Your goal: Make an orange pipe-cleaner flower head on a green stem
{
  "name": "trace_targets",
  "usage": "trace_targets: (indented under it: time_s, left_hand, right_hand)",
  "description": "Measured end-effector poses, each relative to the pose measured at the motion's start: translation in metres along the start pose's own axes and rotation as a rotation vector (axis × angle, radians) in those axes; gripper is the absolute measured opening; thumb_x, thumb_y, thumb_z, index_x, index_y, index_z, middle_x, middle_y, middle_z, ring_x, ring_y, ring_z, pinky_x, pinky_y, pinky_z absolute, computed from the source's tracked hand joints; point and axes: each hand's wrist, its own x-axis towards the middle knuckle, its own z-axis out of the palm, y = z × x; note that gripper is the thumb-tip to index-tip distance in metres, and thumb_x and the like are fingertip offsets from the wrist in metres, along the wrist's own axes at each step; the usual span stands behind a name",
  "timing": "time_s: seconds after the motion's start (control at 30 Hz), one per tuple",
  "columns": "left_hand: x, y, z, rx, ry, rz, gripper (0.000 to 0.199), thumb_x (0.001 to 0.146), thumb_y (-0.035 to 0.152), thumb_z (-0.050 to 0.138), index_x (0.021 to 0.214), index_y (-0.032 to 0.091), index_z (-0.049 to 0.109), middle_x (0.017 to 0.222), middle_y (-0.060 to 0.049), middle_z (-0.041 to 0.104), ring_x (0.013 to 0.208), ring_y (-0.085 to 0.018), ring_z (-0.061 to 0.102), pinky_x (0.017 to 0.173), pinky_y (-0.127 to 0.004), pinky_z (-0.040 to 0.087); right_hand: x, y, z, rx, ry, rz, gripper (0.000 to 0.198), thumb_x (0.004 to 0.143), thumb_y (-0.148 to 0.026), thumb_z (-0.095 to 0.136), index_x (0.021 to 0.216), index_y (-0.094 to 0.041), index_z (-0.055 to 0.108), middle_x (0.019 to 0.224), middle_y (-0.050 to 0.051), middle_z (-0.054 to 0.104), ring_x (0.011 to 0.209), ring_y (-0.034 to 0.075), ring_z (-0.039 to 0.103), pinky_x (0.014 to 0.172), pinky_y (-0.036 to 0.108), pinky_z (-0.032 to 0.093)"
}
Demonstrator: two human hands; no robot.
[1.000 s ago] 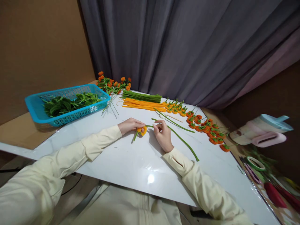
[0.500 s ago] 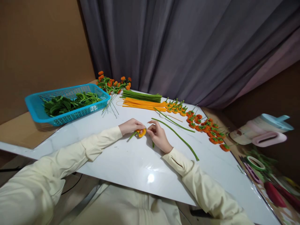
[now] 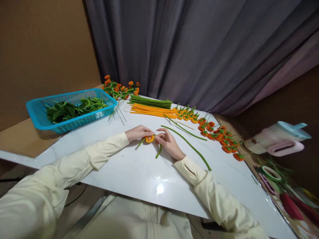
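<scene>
Between my hands, low over the white table (image 3: 139, 172), is a small yellow-orange fuzzy flower head (image 3: 150, 138). My left hand (image 3: 140, 132) pinches it from the left, and a short green stem sticks out below those fingers. My right hand (image 3: 167, 142) is at the flower's right edge, thumb and fingertips closed on a green pipe cleaner (image 3: 159, 152) whose end hangs down below the hand. Where the strip meets the flower is hidden by my fingers. To the right of my right hand lies a long loose green pipe cleaner (image 3: 189, 145).
A blue basket (image 3: 72, 126) of green leaves stands left. Behind lie green (image 3: 151, 101) and orange pipe cleaner bundles (image 3: 152, 109). Finished flowers (image 3: 119, 88) lie back left; several yellow and orange flower heads (image 3: 219, 134) line the right. A lidded cup (image 3: 276, 137) and green tape (image 3: 271, 173) are far right.
My right hand has shifted slightly, and more of the green pipe cleaner now hangs below it. The flower head has turned a little in my left fingers.
</scene>
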Motion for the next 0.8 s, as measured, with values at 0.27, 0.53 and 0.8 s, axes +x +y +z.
trace_targets:
  time_s: [0.27,0.53,0.8]
  left_hand:
    - [-0.003,0.0,0.001,0.044,-0.029,-0.006,0.028,0.068,0.031,0.064,0.081,0.007,0.071,0.069,-0.005,0.067,0.064,-0.014,0.055,0.065,-0.025,0.041]
    - [-0.003,0.002,-0.003,0.028,-0.01,-0.042,0.03,0.065,0.032,0.067,0.082,0.008,0.07,0.075,-0.005,0.068,0.069,-0.015,0.057,0.066,-0.024,0.041]
    - [0.0,0.0,-0.007,-0.121,-0.097,-0.065,0.043,0.063,0.041,0.071,0.092,0.011,0.062,0.082,-0.005,0.065,0.069,-0.013,0.057,0.054,-0.021,0.04]
  right_hand:
    - [-0.002,-0.006,0.002,0.157,0.005,0.095,0.032,0.069,-0.023,0.062,0.094,-0.021,0.042,0.049,-0.009,0.053,0.045,0.009,0.047,0.049,0.021,0.037]
    - [-0.002,-0.01,-0.006,0.207,0.026,0.166,0.031,0.066,-0.021,0.064,0.091,-0.02,0.046,0.047,-0.006,0.057,0.04,0.009,0.045,0.044,0.02,0.035]
    - [0.004,-0.004,-0.012,0.349,0.171,0.165,0.027,0.064,-0.022,0.064,0.086,-0.019,0.049,0.053,-0.002,0.061,0.042,0.011,0.05,0.044,0.021,0.037]
